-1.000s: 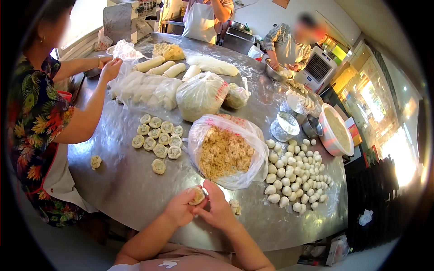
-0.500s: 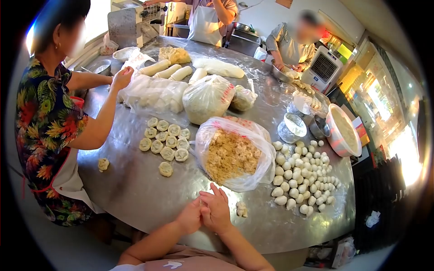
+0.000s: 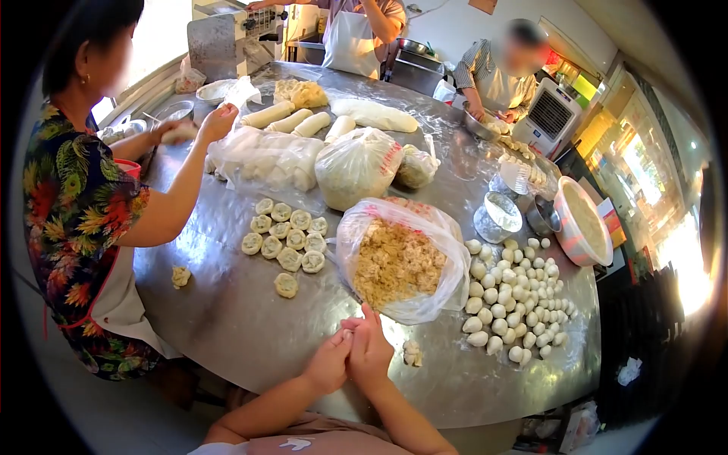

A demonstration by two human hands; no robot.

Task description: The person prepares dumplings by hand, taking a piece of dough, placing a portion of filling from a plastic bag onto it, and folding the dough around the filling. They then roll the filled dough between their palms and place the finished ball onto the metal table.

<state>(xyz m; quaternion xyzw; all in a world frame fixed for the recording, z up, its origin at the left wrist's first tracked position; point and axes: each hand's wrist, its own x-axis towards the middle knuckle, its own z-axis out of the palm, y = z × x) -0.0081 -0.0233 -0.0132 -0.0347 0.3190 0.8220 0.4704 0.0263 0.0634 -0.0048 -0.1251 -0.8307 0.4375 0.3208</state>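
Note:
In front of my body, over the near edge of the metal table, my left hand (image 3: 329, 365) and my right hand (image 3: 370, 353) are pressed together. Both have their fingers closed; whatever is between them is too small or hidden to make out. Just beyond my fingertips stands an open plastic bag of crumbly tan filling (image 3: 396, 262). A small lump of dough (image 3: 412, 353) lies on the table right of my right hand. Farther right, many round white dough balls (image 3: 506, 299) are spread out. Several round pleated buns (image 3: 287, 235) sit in rows beyond my left hand, to the left.
The metal table (image 3: 235, 334) curves around me. Plastic-covered dough (image 3: 265, 155), a tied bag (image 3: 356, 171), dough rolls (image 3: 311, 125), a flour container (image 3: 497, 216) and a large pink tub (image 3: 582, 220) stand on it. A co-worker (image 3: 83, 227) stands at left; two others work at the far side.
My hands remain joined; the right fingers have drawn closer together and the left has turned slightly against them. The co-worker at left has lifted a pale piece from the side. The view shifts slightly.

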